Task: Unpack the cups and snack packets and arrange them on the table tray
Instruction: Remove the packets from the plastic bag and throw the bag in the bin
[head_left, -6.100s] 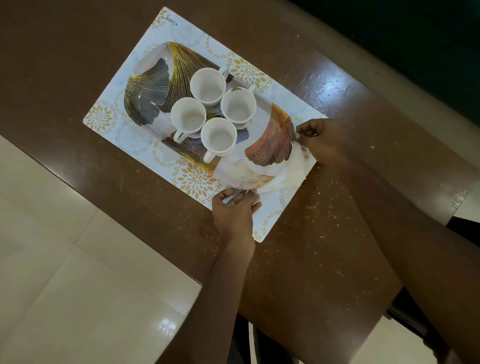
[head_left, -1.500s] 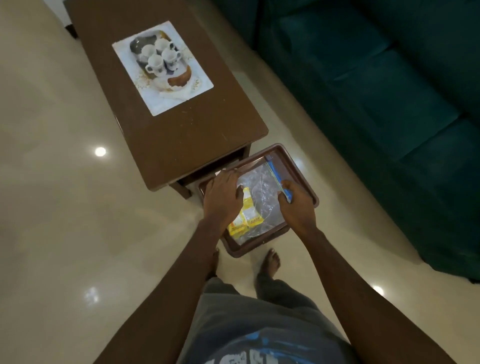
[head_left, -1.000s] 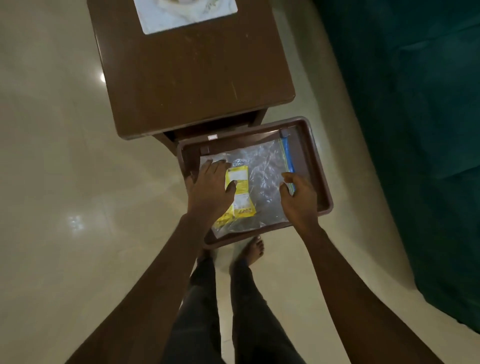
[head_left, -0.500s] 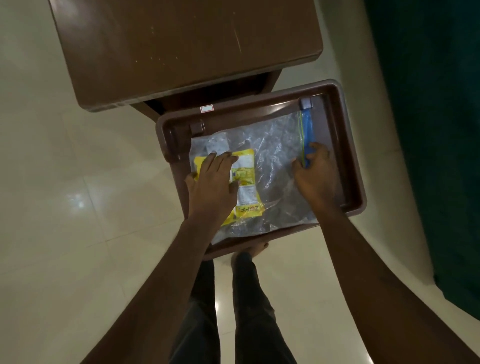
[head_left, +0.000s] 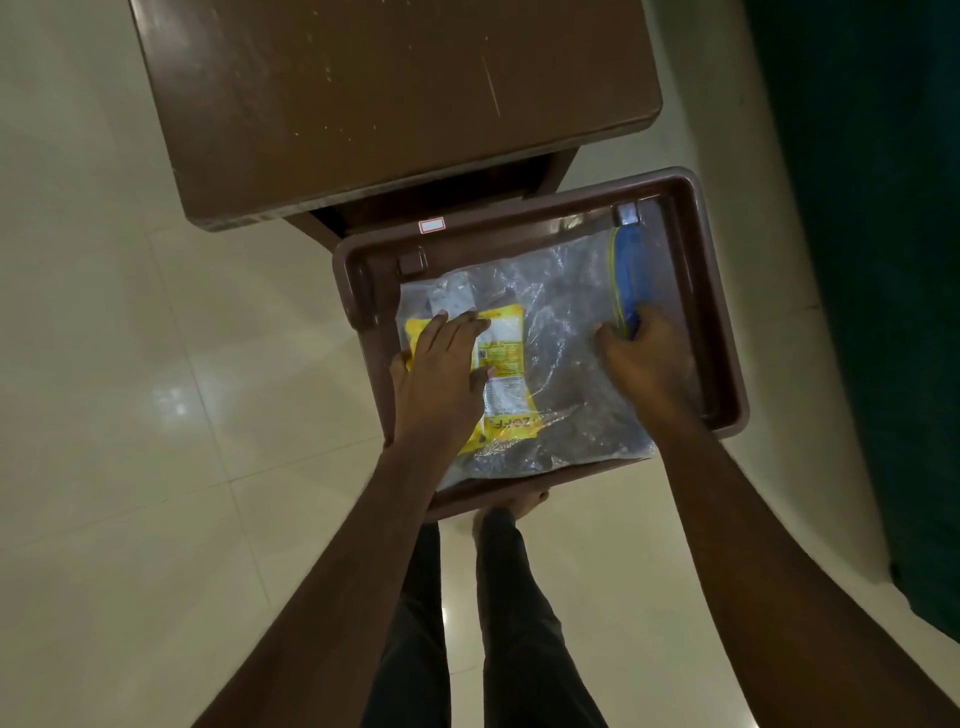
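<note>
A clear zip bag (head_left: 561, 332) with a blue zipper strip (head_left: 626, 270) lies in a brown plastic bin (head_left: 722, 322) on the floor. Yellow snack packets (head_left: 506, 358) show through the plastic. My left hand (head_left: 441, 379) rests flat on the bag over the packets, fingers straight. My right hand (head_left: 647, 364) grips the bag's zipper edge, fingers curled round the blue strip. The cups and the table tray are out of view.
The brown wooden table (head_left: 395, 98) stands just beyond the bin, its near end overhanging the bin's far rim. A dark green sofa (head_left: 872, 260) runs along the right. Glossy pale floor tiles (head_left: 156, 415) lie to the left. My legs and feet stand below the bin.
I have leaned closer over the bin, so the tray with cups has left the view. My right hand has slid up along the blue zipper edge; my left hand stays pressed on the packets.
</note>
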